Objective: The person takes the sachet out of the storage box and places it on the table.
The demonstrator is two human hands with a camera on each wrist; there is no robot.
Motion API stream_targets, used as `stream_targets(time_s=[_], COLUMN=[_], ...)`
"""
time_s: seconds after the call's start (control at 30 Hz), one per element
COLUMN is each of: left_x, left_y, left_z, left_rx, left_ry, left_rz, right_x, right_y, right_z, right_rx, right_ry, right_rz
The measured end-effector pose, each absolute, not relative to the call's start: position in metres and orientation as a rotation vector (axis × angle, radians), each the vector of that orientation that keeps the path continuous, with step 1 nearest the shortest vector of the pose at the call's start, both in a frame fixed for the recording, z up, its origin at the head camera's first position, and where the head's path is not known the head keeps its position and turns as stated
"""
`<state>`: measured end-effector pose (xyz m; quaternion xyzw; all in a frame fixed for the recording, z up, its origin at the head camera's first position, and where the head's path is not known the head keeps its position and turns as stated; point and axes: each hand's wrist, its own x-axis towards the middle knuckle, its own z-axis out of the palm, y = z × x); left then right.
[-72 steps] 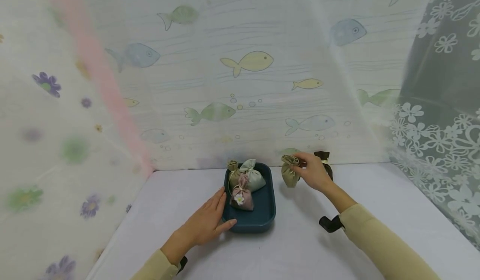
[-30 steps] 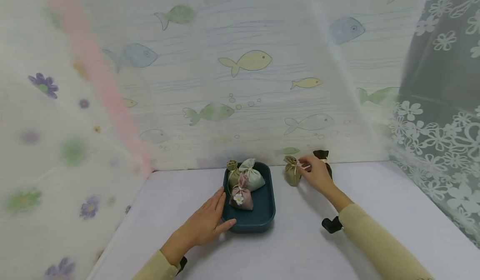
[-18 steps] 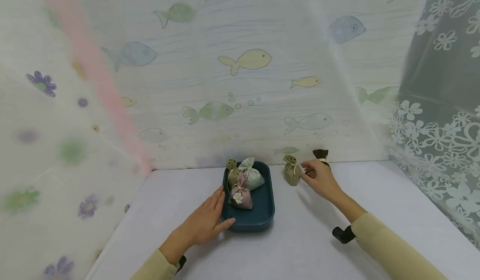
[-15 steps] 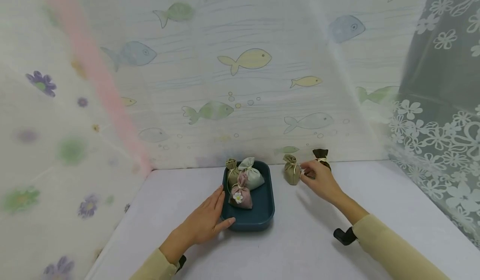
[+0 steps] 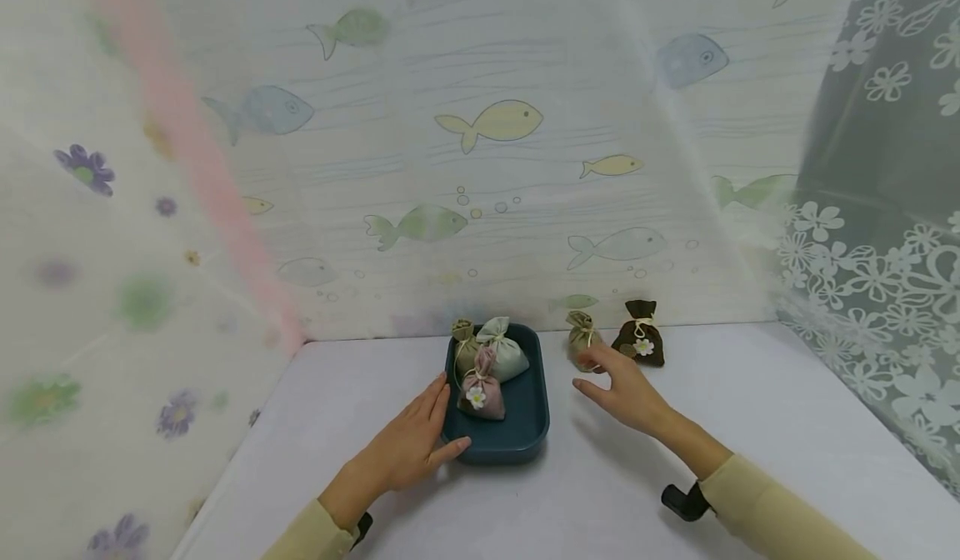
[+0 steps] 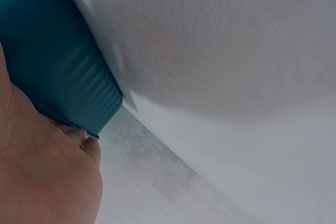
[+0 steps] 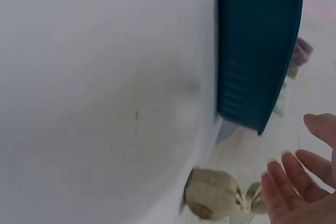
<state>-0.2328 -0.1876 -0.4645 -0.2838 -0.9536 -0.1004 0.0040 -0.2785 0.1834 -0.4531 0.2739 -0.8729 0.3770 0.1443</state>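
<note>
My left hand (image 5: 405, 442) rests along the left side of a dark blue tray (image 5: 498, 442), fingers straight at its rim and thumb over the near left corner. Inside lie a pink drawstring pouch (image 5: 489, 406) with a white flower, a pale mint pouch (image 5: 512, 362) and an olive pouch (image 5: 467, 348). Right of the tray, my right hand (image 5: 633, 393) hovers with loosely bent, spread fingers, holding nothing. Its fingers partly cover another olive drawstring pouch (image 5: 581, 337) in the head view. In the right wrist view this olive pouch (image 7: 212, 192) stands on the table beyond the fingertips.
A dark brown pouch (image 5: 645, 335) with a white flower stands at the table's back edge, right of the olive one. White cloth covers the table (image 5: 555, 510). A fish-printed curtain (image 5: 495, 210) hangs directly behind.
My right hand has let go of the standing olive pouch, then come nearer to me and slightly left, uncovering the brown pouch. The left hand stays at the tray.
</note>
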Motion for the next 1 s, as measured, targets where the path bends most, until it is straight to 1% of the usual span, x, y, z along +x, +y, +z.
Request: stream_targets(time_s=[0.5, 0.8, 1.0], left_x=[-0.233, -0.232, -0.233], left_y=[-0.188, -0.186, -0.188], left_z=[-0.465, -0.461, -0.462], left_rx=[-0.883, -0.882, -0.874], left_ry=[-2.998, -2.994, -3.009], left_rz=[-0.309, -0.309, -0.297], right_x=[-0.264, -0.266, -0.270], right_y=[0.146, 0.117, 0.097], right_z=[-0.453, -0.447, -0.443], right_rx=[0.925, 1.047, 1.050], right_ry=[-2.544, -2.604, -2.605], right_rz=[1.184, 1.162, 1.215])
